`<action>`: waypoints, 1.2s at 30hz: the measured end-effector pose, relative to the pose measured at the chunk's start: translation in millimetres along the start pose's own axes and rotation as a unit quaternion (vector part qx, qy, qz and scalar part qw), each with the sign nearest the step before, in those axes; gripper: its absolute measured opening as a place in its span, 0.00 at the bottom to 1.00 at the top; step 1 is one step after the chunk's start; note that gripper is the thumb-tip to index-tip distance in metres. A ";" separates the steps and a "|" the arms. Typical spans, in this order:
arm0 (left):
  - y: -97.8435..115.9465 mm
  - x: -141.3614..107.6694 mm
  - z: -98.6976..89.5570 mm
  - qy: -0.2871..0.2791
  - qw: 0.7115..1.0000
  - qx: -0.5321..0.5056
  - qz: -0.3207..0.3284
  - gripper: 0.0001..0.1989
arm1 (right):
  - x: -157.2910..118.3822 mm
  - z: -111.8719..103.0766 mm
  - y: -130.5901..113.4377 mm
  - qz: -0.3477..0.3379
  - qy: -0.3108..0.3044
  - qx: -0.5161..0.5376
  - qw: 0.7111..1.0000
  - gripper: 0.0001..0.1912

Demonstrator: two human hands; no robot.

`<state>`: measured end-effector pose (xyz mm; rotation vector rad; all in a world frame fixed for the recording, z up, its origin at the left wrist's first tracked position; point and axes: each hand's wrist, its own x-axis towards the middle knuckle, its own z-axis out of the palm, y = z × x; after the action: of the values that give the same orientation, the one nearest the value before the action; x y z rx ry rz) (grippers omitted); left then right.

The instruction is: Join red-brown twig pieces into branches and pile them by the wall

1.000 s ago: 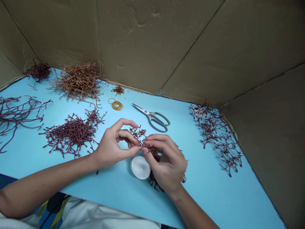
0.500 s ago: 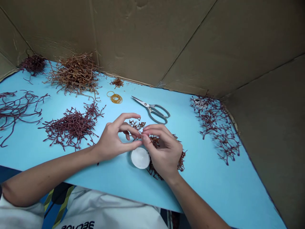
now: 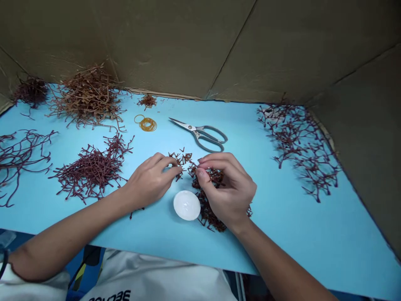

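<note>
My left hand (image 3: 153, 179) is low over the table, thumb and fingertips pinched together at a small scatter of short brown forked twig pieces (image 3: 185, 157). Whatever lies between those fingertips is too small to name. Just right of it, my right hand (image 3: 230, 190) has its thumb against its fingertips, and what it pinches cannot be made out. Partly hidden under that hand is a heap of short reddish-brown twig pieces (image 3: 210, 209). A small white cup (image 3: 187, 205) with a pale, shiny inside stands between the hands, against the heap's left edge.
Scissors (image 3: 200, 133) lie beyond my hands, left of them yellow rubber bands (image 3: 148, 124). A purple-brown twig pile (image 3: 94, 169), a tan twig pile (image 3: 87, 98) and long dark stems (image 3: 21, 152) lie left. Branched dark twigs (image 3: 297, 144) spread right. Cardboard walls (image 3: 175, 46) enclose the blue tabletop (image 3: 282, 234).
My hands were together above the cup; now they are apart. The left has lowered to the small twig pieces with its fingers drawn in, and the right has shifted right. The view has also shifted.
</note>
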<state>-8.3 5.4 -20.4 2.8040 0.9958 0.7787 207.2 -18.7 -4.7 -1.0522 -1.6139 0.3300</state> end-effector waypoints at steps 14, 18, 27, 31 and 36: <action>-5.1 -3.1 2.2 0.011 0.998 -0.035 -0.044 0.02 | 3.7 -2.5 -6.6 -0.032 -0.009 -0.013 0.999 0.09; -5.2 -2.6 -0.3 0.028 0.997 -0.057 -0.049 0.03 | 9.7 -5.8 -9.8 -0.022 -0.080 0.010 0.997 0.07; 6.1 2.0 -7.8 0.121 0.933 -0.303 -0.149 0.03 | 9.8 -6.9 -20.1 -0.013 -0.153 0.064 0.986 0.06; 10.9 4.0 -10.9 0.137 0.881 -0.399 -0.215 0.05 | 8.7 -6.6 -21.6 0.006 -0.153 0.064 0.986 0.05; 10.7 5.4 -10.7 0.113 0.796 -0.531 -0.269 0.05 | 9.0 -7.6 -21.1 0.030 -0.169 0.082 0.982 0.04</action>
<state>-3.7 -0.9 -6.3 1.4061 0.8841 1.1104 204.6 -26.0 18.2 -0.9551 -1.8212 0.7027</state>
